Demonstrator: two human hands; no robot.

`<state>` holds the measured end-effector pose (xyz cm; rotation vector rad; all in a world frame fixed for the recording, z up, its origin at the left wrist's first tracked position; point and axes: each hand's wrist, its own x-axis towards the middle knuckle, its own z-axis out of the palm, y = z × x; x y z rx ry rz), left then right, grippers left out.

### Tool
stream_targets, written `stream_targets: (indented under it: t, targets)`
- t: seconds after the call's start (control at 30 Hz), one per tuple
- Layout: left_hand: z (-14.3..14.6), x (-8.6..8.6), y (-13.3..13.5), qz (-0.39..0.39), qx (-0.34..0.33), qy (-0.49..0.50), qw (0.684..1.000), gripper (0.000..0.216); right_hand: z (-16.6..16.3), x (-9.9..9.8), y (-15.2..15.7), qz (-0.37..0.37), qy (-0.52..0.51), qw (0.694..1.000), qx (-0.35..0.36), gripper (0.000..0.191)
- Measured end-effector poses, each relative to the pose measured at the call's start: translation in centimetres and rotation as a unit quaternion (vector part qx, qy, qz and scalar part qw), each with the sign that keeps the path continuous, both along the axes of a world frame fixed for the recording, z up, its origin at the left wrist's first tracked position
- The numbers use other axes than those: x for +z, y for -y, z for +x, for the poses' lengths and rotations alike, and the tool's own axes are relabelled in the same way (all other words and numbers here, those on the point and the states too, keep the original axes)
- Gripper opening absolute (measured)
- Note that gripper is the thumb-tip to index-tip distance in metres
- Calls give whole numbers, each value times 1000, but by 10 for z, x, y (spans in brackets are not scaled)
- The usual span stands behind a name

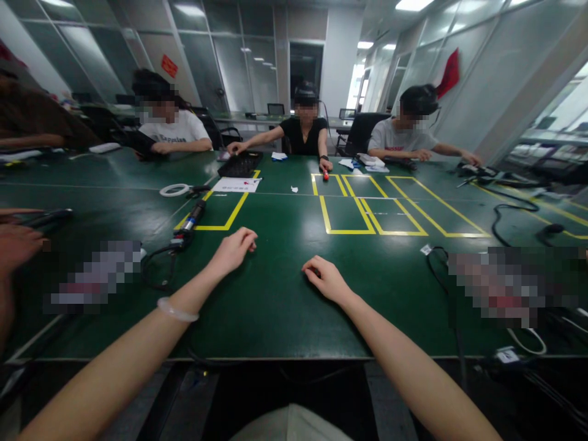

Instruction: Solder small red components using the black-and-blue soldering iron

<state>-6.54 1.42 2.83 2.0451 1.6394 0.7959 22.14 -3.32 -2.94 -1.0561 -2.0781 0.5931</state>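
Note:
My left hand [235,250] rests above the green table, its fingers loosely curled in and nothing visible in them. A clear bracelet [177,310] circles that wrist. To the right, my right hand [327,278] lies low over the tabletop with thumb and fingers bent together, and no object shows in it. Nearest to my left hand is a black cylindrical tool [192,219] with a silver and blue band, lying beside a yellow tape outline [228,222]. A black cable [158,269] loops below the tool.
Across the green table [275,324], a co-worker's hand touches a small red object [326,175]; the other reaches to a black tray [239,164]. A printed sheet [236,184], a coiled white cable [174,190] and several yellow tape rectangles [351,232] lie ahead. Blurred items flank both sides.

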Motion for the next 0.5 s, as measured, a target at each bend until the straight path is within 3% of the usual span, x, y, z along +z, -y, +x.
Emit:
stream_targets:
  t: [0.07, 0.2, 0.33, 0.5]
  targets:
    - [38, -4, 14, -68, -79, 116, 988, 36, 0, 0, 0, -12, -26, 1000, 4, 14]
    - [86, -15, 42, -225, -195, 248, 922, 55, -1, 2, 2, -48, -81, 995, 44, 25]
    - [93, -27, 51, -260, -205, 275, 903, 66, -3, 6, 5, -46, -64, 995, 66, 10]
    - [89, -34, 47, -251, -215, 277, 902, 65, -5, 11, 8, -61, -69, 991, 96, 20]
